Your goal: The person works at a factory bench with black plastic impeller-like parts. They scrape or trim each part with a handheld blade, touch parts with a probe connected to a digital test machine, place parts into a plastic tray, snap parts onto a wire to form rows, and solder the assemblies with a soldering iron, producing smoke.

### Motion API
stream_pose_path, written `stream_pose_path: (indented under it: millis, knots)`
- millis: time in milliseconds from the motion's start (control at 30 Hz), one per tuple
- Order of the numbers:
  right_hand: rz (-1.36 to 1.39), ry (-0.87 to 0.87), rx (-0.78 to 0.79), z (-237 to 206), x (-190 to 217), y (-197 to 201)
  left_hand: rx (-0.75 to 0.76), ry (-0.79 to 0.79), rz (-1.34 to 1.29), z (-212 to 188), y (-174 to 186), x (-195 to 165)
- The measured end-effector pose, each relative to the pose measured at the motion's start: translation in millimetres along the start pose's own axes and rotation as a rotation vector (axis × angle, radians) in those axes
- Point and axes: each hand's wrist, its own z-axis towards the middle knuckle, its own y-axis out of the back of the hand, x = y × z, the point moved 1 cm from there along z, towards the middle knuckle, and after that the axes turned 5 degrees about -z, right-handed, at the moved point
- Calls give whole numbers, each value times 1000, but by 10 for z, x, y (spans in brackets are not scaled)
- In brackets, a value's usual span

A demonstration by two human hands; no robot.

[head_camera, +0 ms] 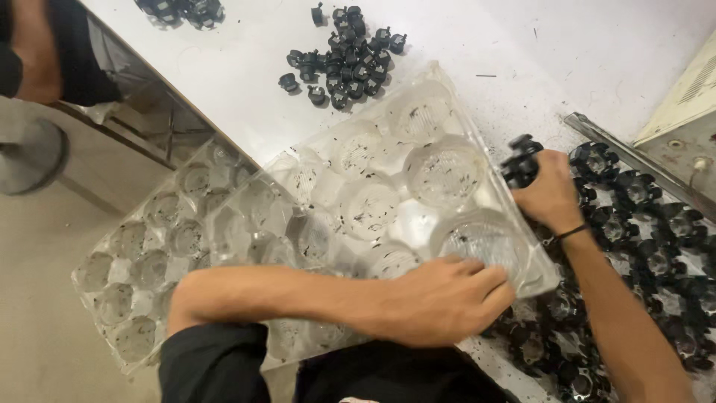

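My left hand (447,298) lies across the near right corner of a clear plastic tray (388,160) with round cavities, its fingers curled over the tray's edge. My right hand (550,195) is just off the tray's right side, closed around a black round part (520,160). It wears a thin black wristband. Below and to the right of that hand, several black ring-shaped parts (634,224) sit packed in rows. Dark specks dot the clear tray's cavities, which hold nothing else.
A second clear cavity tray (142,254) hangs over the table edge at left. A pile of small black parts (343,60) sits on the white table further back, another (183,11) at the top edge. A beige machine (690,104) stands right. A person's arm (33,52) shows top left.
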Motion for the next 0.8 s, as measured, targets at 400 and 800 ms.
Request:
stream_pose_path:
  millis: [400, 800]
  knots:
    - [-83, 295, -215, 240, 88, 98, 136, 188, 322, 908, -1118, 1341]
    - [-329, 255, 69, 1019, 423, -303, 375, 34, 390, 426, -981, 1086]
